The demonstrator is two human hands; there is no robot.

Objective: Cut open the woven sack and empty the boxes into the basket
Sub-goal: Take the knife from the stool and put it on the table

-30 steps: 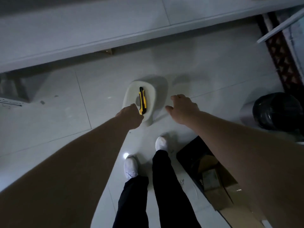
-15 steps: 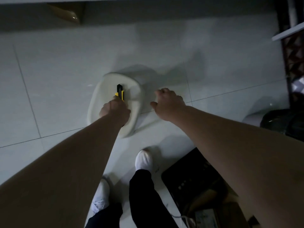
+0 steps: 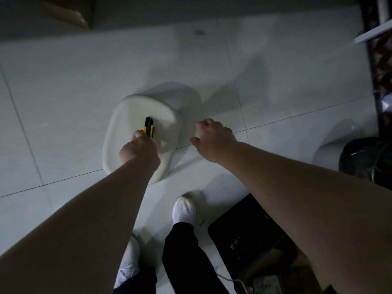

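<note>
A yellow and black utility knife (image 3: 149, 129) lies on the seat of a white plastic stool (image 3: 167, 107) on the tiled floor. My left hand (image 3: 139, 150) is closed around the knife's near end. My right hand (image 3: 213, 137) hovers just right of the stool with its fingers loosely spread and nothing in it. A black basket (image 3: 233, 230) sits at the bottom right, with brown boxes (image 3: 267, 262) partly hidden behind my right forearm. No woven sack is in view.
A round bin with a black liner (image 3: 364, 160) stands at the right edge. A dark patterned frame (image 3: 379, 60) runs down the far right. My feet in white shoes (image 3: 183, 210) stand just below the stool. A wall base lies along the top.
My left hand has come down onto the knife on the stool and closed on its handle. The view has dropped nearer the floor, and my right hand has stayed beside the stool.
</note>
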